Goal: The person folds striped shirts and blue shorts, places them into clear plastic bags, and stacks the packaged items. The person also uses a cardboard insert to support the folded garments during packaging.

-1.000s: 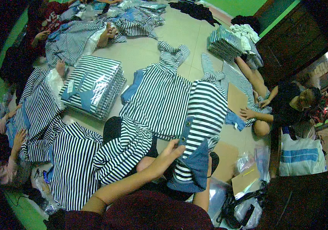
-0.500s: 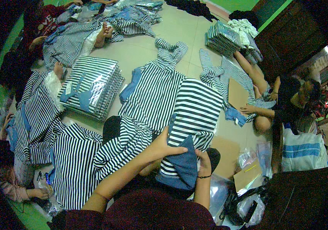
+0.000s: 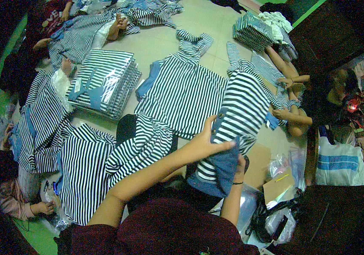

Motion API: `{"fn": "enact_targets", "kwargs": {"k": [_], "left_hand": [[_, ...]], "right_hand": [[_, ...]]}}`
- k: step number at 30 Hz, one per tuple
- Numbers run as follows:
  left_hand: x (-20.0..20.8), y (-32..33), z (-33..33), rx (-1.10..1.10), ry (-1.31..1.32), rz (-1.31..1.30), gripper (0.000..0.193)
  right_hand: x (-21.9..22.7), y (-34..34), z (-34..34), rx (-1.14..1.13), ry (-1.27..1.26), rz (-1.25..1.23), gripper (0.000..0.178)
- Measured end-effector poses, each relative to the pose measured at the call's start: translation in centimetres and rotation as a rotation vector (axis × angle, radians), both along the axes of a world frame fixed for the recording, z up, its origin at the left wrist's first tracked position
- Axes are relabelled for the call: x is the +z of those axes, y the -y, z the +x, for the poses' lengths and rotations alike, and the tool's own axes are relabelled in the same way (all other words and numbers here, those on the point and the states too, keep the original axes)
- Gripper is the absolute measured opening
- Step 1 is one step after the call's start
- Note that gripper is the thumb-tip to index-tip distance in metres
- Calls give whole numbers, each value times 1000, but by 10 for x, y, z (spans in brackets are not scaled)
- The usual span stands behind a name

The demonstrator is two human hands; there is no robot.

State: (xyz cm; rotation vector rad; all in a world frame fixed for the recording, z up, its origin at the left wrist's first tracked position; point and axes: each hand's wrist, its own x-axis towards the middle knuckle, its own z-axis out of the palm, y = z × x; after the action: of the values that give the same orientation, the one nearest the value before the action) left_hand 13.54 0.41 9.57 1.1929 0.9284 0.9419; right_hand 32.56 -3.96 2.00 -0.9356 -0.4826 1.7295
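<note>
Two hands of the seated person worked one striped garment, a soft knit in dark and white bands with a plain blue collar panel, lifted in front of the person's lap above the pale floor. The left hand was closed on the cloth, thumb pressed onto the blue panel at the fold; the right hand lay mostly hidden under the fabric, so whether its fingers were closed could not be told. Two neat stacks of folded, plastic-bagged striped garments were visible: a large flat stack at left and a smaller stack at the top. One garment lay spread flat on the floor between them, sleeves outward. A flat brown cardboard sheet lay just beside the held garment. Another person's hand rested near it at right.
</note>
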Motion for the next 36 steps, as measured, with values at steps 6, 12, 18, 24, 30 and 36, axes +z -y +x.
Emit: {"fn": "enact_targets", "kwargs": {"k": [6, 12, 18, 24, 30, 36], "left_hand": [[-38, 20, -31, 329, 159, -133, 49], [-79, 81, -39, -266, 574, -1358, 65], [-55, 72, 1, 37, 711, -941, 32], [-26, 53, 4, 105, 106, -384, 14], [-34, 50, 5, 153, -84, -258, 24], [-61, 48, -7, 205, 142, -608, 33]], "right_hand": [[9, -11, 13, -135, 4, 93, 30], [4, -12, 37, -216, -7, 129, 31], [-11, 5, 46, -235, -23, 81, 32], [-36, 34, 49, -206, -83, -29, 33], [-44, 22, 26, 18, -145, -91, 27], [-32, 11, 5, 105, -83, 21, 21]]}}
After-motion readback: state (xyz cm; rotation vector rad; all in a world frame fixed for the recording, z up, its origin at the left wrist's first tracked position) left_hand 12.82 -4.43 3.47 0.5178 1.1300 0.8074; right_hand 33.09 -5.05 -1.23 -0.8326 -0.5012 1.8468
